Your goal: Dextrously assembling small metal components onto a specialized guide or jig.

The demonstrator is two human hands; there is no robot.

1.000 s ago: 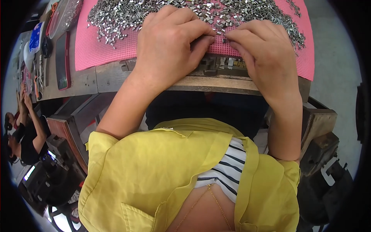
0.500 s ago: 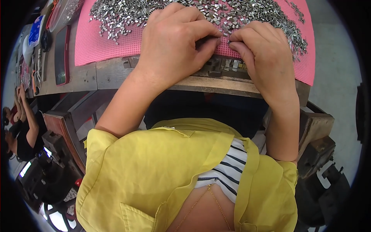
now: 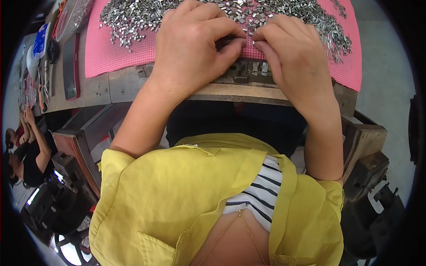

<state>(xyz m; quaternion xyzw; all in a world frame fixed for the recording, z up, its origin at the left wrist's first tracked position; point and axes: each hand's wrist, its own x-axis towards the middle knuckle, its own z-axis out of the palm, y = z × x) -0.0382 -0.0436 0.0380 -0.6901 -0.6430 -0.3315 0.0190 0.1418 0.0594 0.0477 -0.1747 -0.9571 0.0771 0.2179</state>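
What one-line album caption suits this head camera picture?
Both hands, left hand and right hand, pinch small metal pieces together over a pink mat.

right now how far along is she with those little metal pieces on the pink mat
No finished batch can be told apart. In hand: the left hand and right hand meet fingertip to fingertip over one small piece at the pink mat edge. Left: a large loose heap of metal pieces across the mat.

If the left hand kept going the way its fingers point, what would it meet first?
Its fingers point toward the right hand, whose fingertips nearly meet those of the left hand over the pink mat; it would likely meet them first, though any gap is unclear.
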